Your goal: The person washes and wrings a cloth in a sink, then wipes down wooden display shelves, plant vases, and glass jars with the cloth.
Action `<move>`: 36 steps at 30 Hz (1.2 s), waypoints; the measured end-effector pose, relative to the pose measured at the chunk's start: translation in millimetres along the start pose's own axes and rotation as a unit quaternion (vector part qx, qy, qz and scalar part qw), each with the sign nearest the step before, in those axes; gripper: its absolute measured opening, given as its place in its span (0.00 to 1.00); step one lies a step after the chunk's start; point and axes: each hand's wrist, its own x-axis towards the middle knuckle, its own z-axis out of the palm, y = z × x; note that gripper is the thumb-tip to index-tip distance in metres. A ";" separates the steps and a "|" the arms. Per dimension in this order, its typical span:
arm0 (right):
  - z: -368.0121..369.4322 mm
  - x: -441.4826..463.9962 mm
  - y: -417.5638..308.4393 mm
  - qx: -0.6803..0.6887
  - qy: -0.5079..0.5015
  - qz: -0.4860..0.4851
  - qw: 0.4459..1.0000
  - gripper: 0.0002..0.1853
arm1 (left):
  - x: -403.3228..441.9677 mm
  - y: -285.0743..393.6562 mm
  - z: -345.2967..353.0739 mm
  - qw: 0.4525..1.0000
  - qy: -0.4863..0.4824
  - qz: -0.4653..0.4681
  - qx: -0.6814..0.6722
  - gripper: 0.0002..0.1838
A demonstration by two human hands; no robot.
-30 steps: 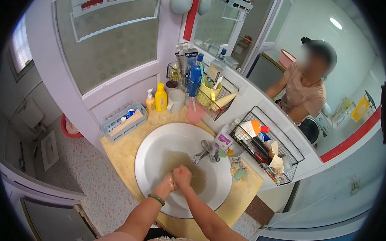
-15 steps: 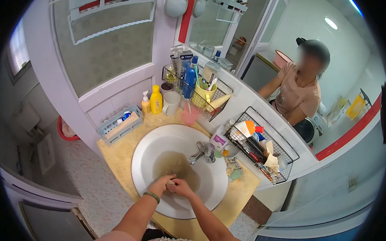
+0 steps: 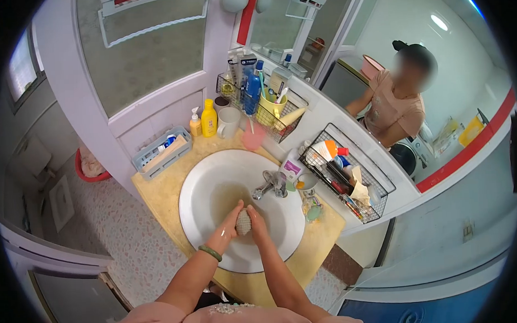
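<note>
Here at the sink [image 3: 194,192]: knobbly beige pad [image 3: 243,223], right over its cloudy water [image 3: 224,198] | left hand [image 3: 231,221] and right hand [image 3: 256,221] clasp it between them | looks light, maybe squashy, likely slick if wet; flanks offer the best grip, palms inward

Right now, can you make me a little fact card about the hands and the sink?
Left hand: holding one side of a bumpy lump
Right hand: holding its other side
Lump: greyish; can't tell what it is
Wrist: green bracelet on the left arm
Sink: white, with cloudy brownish water
Tap: shiny, beside the bowl
Behind sink: yellow bottle, mug, pink cup
</note>
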 end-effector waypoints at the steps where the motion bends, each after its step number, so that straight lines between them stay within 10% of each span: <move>1: 1.3 -3.2 -2.3 -0.090 -0.001 -0.021 0.996 0.16 | -2.8 0.1 -1.1 1.000 -0.001 -0.004 0.003 0.20; 5: -8.2 3.1 1.0 -0.220 -0.037 -0.124 0.967 0.18 | -26.0 10.6 11.8 0.999 -0.012 -0.030 0.036 0.27; 13: 8.4 -23.4 -69.5 -0.026 -0.203 -0.092 0.975 0.14 | -59.8 23.7 33.5 0.968 -0.213 -0.130 -0.001 0.32; 19: 11.0 -35.3 -100.5 -0.004 -0.257 -0.090 0.962 0.11 | -67.9 37.6 48.4 0.942 -0.269 -0.083 0.185 0.17; 25: 11.3 -15.8 -105.4 -0.026 -0.224 -0.074 0.971 0.10 | -61.1 49.2 71.7 0.904 -0.201 -0.154 0.345 0.08; 36: 2.6 24.7 -11.4 -0.112 0.028 -0.043 0.992 0.09 | -38.2 -11.2 37.6 0.830 0.070 0.006 0.553 0.09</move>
